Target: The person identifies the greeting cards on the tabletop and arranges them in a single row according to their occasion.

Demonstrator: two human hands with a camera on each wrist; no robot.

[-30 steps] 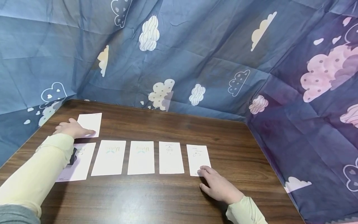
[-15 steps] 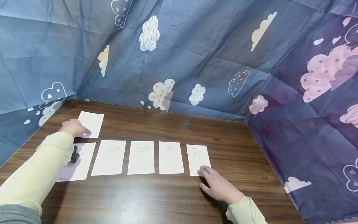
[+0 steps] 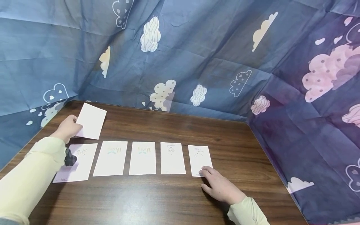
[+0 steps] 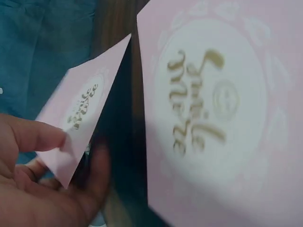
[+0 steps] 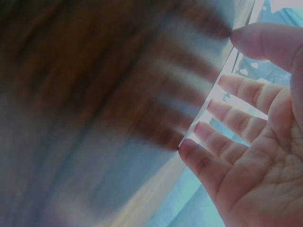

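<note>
At the far left of the table, my left hand pinches a card by its near-left edge and tilts it. In the left wrist view this card is pink with gold lettering, between thumb and fingers. Close by lies a larger-looking pink card with gold "Smile more" lettering, the leftmost of the row, partly behind my sleeve. Over on the right, my right hand rests with its fingertips at the near edge of the rightmost card. Its fingers are relaxed and spread in the right wrist view.
Between the end cards of the row lie a card with gold letters and a blue bow, a similar card and a card with a small dark drawing. Blue cloud-patterned cloth encloses the dark wooden table.
My left hand has taken hold of the far-left card's edge, and the card has gone from lying flat to lifted and tilted. The right hand has stayed in place.
</note>
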